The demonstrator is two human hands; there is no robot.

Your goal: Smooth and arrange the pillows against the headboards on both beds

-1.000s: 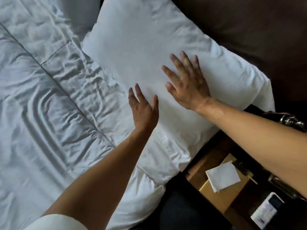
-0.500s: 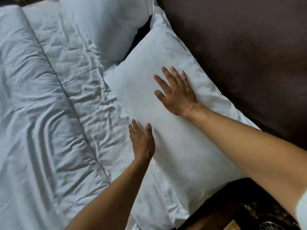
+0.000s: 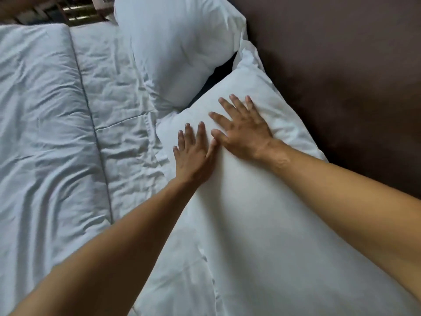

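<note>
Wrinkled white bedding [image 3: 57,124] filled the left side of the view, a stitched seam running down it from the far end toward the near edge. Dark slatted furniture [image 3: 75,10] showed past the far end of the bed, too blurred to identify. Right of the seam, a far pillow [image 3: 175,46] leaned against the brown headboard [image 3: 341,76], with a dark gap between it and the near pillow [image 3: 262,213]. That near pillow lay lengthwise along the headboard, its right edge touching the brown surface and its left edge resting on the creased sheet. The left hand [image 3: 193,156] lay palm down on the near pillow's left part, close to its far corner, fingers straight and held close together, gripping nothing. Just beside it, the right hand [image 3: 243,131] pressed flat on the same pillow nearer the headboard, fingers spread wide, also holding nothing. The left thumb seemed to meet the right thumb where the two hands came together. Both bare forearms reached in from the lower edge of the view.
</note>
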